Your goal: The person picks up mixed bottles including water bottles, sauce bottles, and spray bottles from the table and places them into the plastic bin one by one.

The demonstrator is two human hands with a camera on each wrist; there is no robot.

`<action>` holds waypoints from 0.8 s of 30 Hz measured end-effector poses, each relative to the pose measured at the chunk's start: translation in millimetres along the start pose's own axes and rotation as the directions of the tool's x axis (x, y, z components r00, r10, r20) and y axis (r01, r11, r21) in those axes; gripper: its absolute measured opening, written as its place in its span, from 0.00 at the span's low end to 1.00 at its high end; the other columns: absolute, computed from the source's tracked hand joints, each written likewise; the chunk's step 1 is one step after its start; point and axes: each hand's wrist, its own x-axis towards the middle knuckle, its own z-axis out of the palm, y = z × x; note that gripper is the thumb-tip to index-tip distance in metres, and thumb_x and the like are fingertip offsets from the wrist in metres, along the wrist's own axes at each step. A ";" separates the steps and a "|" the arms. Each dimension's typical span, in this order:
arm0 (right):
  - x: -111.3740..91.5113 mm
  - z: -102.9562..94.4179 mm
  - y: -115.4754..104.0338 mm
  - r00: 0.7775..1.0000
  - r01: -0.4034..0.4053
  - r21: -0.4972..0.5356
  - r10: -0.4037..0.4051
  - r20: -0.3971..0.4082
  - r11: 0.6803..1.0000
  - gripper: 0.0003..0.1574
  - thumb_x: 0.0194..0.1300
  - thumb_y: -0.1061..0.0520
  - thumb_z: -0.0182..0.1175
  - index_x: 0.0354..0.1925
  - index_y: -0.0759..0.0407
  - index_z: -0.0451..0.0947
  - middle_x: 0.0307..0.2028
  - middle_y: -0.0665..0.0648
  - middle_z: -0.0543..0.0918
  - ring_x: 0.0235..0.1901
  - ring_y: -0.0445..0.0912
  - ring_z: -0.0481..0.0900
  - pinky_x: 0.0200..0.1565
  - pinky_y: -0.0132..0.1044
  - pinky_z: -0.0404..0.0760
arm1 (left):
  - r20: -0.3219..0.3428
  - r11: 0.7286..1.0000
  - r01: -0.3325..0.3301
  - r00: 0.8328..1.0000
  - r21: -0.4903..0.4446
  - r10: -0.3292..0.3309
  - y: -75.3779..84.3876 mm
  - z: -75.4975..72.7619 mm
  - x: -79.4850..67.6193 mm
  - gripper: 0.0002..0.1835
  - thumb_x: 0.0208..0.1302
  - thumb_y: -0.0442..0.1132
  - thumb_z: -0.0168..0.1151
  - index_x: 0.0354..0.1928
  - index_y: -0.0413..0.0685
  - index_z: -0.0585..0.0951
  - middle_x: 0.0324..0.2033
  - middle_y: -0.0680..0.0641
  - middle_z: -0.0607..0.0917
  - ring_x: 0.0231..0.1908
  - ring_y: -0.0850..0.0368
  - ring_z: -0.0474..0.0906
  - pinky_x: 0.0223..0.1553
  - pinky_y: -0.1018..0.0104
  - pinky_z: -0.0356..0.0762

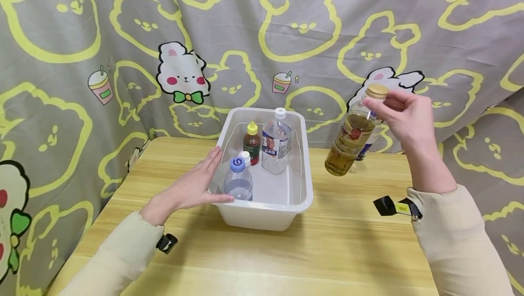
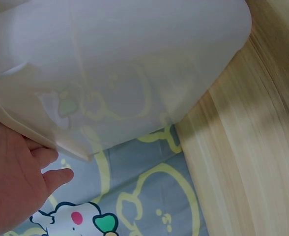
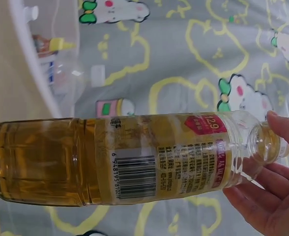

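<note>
My right hand (image 1: 409, 114) grips the neck of a clear bottle of amber liquid (image 1: 348, 143) just under its gold cap. The bottle hangs tilted above the table, right of the bin; its printed label and barcode show in the right wrist view. My left hand (image 1: 194, 180) rests on the left rim of a white plastic bin (image 1: 262, 216), fingers extended along the side and thumb across the front corner. Inside the bin stand a blue-capped clear bottle (image 1: 239, 182), a red sauce bottle with a yellow tip (image 1: 251, 146) and a large clear bottle with a white cap (image 1: 277, 146).
A small white cap (image 1: 245, 156) shows behind the blue-capped bottle. Partly hidden behind the held bottle is another bottle with a blue label (image 1: 364, 150). The wooden table (image 1: 340, 250) meets a patterned grey curtain (image 1: 241, 27) at the back.
</note>
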 end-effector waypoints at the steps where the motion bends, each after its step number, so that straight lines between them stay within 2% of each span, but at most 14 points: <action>1: 0.9 0.8 -3.8 1.000 0.008 0.008 -0.008 0.004 1.000 0.19 0.47 0.49 0.67 0.39 0.53 0.80 0.23 0.35 0.80 0.27 0.31 0.78 0.29 0.21 0.74 | 0.000 1.000 0.000 1.000 0.000 0.000 0.1 -0.3 0.2 0.61 0.44 0.74 0.51 0.67 0.36 0.43 0.67 0.40 0.39 0.66 0.48 0.37 0.62 0.51 0.47; 5: 3.5 3.9 -17.8 1.000 0.027 0.031 -0.027 0.015 0.999 0.20 0.47 0.49 0.67 0.40 0.55 0.80 0.24 0.36 0.81 0.27 0.32 0.79 0.29 0.22 0.75 | 0.004 1.000 -0.001 1.000 0.001 0.001 -0.2 -0.7 0.8 0.61 0.44 0.74 0.51 0.67 0.36 0.43 0.67 0.40 0.39 0.66 0.48 0.37 0.62 0.52 0.47; 9: 4.7 8.3 -29.6 0.997 0.061 0.107 -0.066 0.039 0.992 0.15 0.46 0.52 0.68 0.33 0.57 0.80 0.23 0.41 0.82 0.26 0.36 0.80 0.30 0.24 0.77 | 0.008 1.000 0.001 1.000 0.004 -0.001 -0.7 -0.8 1.2 0.61 0.44 0.74 0.50 0.67 0.36 0.43 0.67 0.40 0.39 0.66 0.49 0.37 0.62 0.52 0.47; 11: 5.0 11.0 -34.8 0.994 0.087 0.137 -0.095 0.050 0.987 0.13 0.46 0.54 0.68 0.27 0.60 0.77 0.18 0.44 0.79 0.25 0.37 0.80 0.31 0.26 0.78 | 0.010 1.000 0.002 1.000 0.004 -0.002 -0.7 -1.1 1.4 0.61 0.44 0.74 0.50 0.67 0.36 0.43 0.67 0.40 0.38 0.66 0.48 0.37 0.62 0.52 0.47; 14: 4.6 15.2 -42.1 0.993 0.092 0.143 -0.102 0.061 0.985 0.15 0.46 0.54 0.69 0.27 0.61 0.76 0.19 0.45 0.79 0.24 0.38 0.80 0.32 0.26 0.78 | 0.009 1.000 0.003 1.000 0.005 -0.003 -0.5 -1.1 1.6 0.61 0.44 0.74 0.50 0.67 0.36 0.43 0.67 0.40 0.39 0.66 0.48 0.36 0.62 0.52 0.47; 19: 3.9 21.8 -51.8 0.992 0.110 0.078 -0.114 0.060 0.991 0.17 0.45 0.49 0.69 0.27 0.60 0.77 0.15 0.46 0.77 0.17 0.38 0.76 0.23 0.26 0.71 | -0.008 1.000 -0.013 1.000 0.012 0.013 -0.4 -0.6 1.6 0.61 0.44 0.74 0.51 0.67 0.35 0.44 0.67 0.39 0.40 0.66 0.47 0.38 0.62 0.52 0.47; 22: 4.1 26.9 -56.3 0.986 0.147 0.087 -0.153 0.064 0.985 0.17 0.46 0.50 0.69 0.22 0.60 0.74 0.12 0.48 0.74 0.16 0.40 0.75 0.18 0.29 0.68 | -0.013 1.000 -0.025 1.000 0.018 0.025 -0.1 -0.4 1.1 0.61 0.44 0.73 0.51 0.66 0.34 0.44 0.67 0.38 0.40 0.65 0.46 0.38 0.62 0.52 0.47; 24: 4.4 30.1 -59.4 0.986 0.142 0.112 -0.151 0.074 0.983 0.14 0.46 0.51 0.69 0.23 0.58 0.76 0.15 0.47 0.77 0.17 0.40 0.76 0.17 0.27 0.68 | -0.011 1.000 -0.022 1.000 0.017 0.022 0.1 -0.3 0.7 0.61 0.44 0.73 0.51 0.67 0.34 0.43 0.67 0.38 0.40 0.66 0.47 0.38 0.62 0.52 0.47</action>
